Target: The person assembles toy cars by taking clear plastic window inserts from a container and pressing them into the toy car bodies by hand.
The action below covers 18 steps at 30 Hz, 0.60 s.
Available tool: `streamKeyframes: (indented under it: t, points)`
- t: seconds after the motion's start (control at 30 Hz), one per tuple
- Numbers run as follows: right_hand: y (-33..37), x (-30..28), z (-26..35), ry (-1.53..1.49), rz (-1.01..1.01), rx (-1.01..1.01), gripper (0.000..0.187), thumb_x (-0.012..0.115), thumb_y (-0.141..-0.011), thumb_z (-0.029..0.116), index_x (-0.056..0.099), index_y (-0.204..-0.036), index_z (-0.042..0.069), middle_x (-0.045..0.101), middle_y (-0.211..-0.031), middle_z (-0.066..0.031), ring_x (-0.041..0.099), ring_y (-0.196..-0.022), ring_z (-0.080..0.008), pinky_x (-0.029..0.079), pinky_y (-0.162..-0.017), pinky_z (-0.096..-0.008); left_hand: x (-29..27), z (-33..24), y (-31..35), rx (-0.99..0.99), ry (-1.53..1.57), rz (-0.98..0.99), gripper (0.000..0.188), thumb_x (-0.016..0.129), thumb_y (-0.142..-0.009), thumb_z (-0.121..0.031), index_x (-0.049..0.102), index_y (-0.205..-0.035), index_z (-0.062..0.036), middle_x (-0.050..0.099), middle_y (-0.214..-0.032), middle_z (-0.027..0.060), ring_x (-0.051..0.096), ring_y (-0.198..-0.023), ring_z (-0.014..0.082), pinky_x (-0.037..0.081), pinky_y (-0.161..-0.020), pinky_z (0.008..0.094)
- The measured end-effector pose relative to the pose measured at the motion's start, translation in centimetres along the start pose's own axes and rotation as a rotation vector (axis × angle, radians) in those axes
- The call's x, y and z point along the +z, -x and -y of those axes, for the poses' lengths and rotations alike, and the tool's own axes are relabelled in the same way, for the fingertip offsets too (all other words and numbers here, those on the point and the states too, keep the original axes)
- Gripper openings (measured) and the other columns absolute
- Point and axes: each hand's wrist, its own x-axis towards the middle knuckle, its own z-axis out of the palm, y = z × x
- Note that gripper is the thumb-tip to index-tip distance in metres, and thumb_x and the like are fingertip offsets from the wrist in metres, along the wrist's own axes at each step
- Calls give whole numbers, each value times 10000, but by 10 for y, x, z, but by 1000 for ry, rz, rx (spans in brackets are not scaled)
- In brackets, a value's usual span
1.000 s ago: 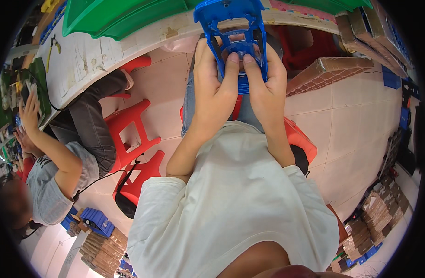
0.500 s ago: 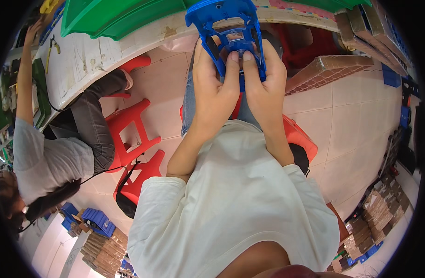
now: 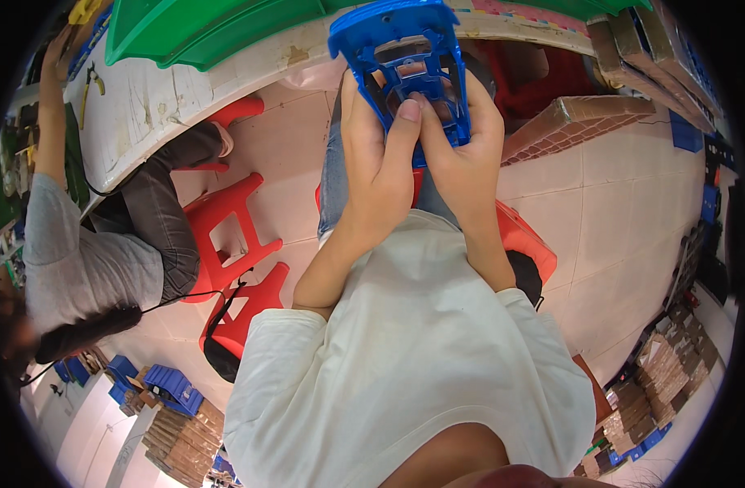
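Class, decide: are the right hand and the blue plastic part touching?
Touching. The head view shows the right hand gripping the blue plastic part along its right edge.

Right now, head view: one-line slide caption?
Left grip and right grip hold a blue plastic frame, thumbs close together, near a green tray and white worktable.

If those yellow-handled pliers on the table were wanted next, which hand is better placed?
Probably the left hand: the pliers lie far off to the left, so it is nearer. It would first have to release the blue plastic part, which the right hand also holds.
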Motion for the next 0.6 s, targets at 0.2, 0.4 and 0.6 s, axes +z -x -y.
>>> streamKeyframes:
  t: [0.2, 0.4, 0.6]
  points:
    - [2, 3, 4, 17, -46, -39, 109, 581, -718, 36, 539, -813, 1, 537, -680, -51, 500, -578, -89, 391, -510, -203, 2, 8, 7, 44, -93, -75, 273, 419, -844, -85, 420, -1091, 31, 476, -989, 119, 501, -856, 192, 398, -769, 287]
    - [4, 2, 4, 68, -20, -113, 115, 582, -692, 21, 547, -800, 0, 514, -674, -75, 493, -558, -157, 380, -499, -240, 6, 2, 10, 95, -88, -118, 314, 401, -854, -86, 368, -1141, 37, 495, -984, 123, 504, -853, 194, 398, -768, 290]
    - [4, 0, 2, 23, -5, -89, 128, 572, -705, 16, 541, -827, -5, 521, -701, -71, 508, -579, -147, 393, -524, -222, -1, 8, 7, 68, -128, -86, 322, 404, -842, -48, 366, -1150, 37, 495, -1000, 117, 500, -880, 180, 400, -774, 283]
